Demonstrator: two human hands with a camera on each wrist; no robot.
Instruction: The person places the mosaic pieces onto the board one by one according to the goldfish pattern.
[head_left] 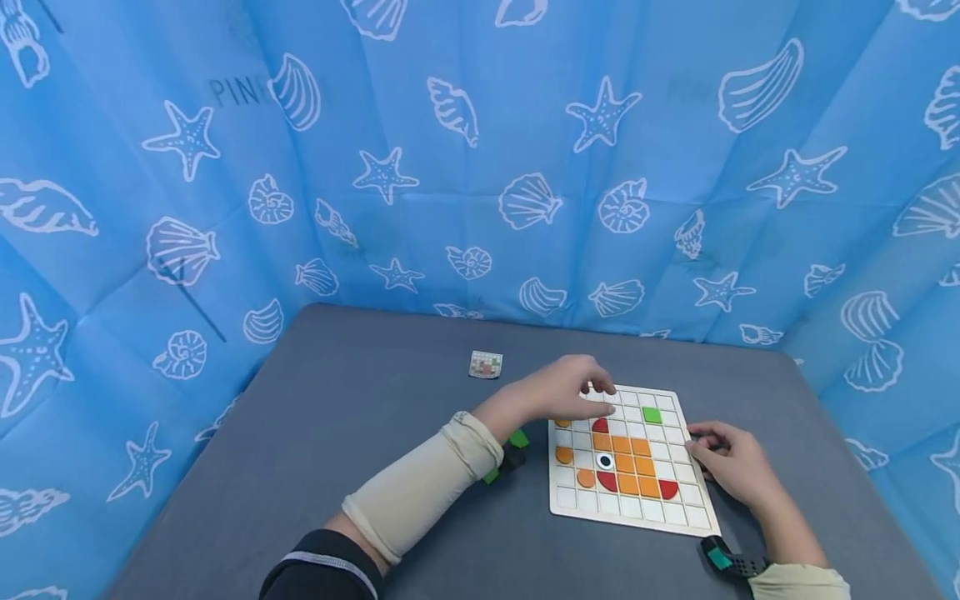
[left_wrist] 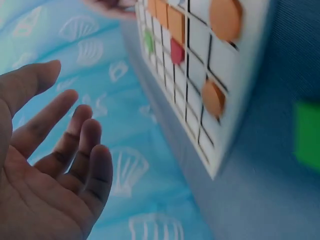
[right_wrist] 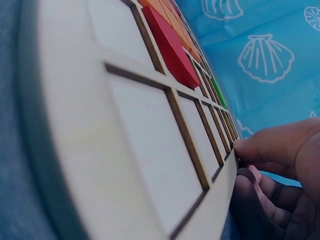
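Note:
A white grid board [head_left: 633, 523] lies on the table. It bears orange square tiles [head_left: 626, 462], red rounded tiles [head_left: 668, 489], an eye tile [head_left: 604, 461], orange discs [head_left: 586, 478] and a green square tile [head_left: 652, 415]. Over the board's far left part is my left hand [head_left: 562, 388], its fingers loosely bent and apart. The left wrist view shows that palm [left_wrist: 45, 205] with nothing in it. At the board's right edge my right hand [head_left: 733, 460] grips the rim. Its thumb [right_wrist: 270, 147] presses the top while the other fingers curl beneath.
A small picture card [head_left: 485, 364] lies farther back on the grey table [head_left: 360, 383]. Green pieces [head_left: 519, 437] show beside my left wrist, partly hidden by it. A blue curtain [head_left: 465, 208] with white shells hangs behind the table and along its sides.

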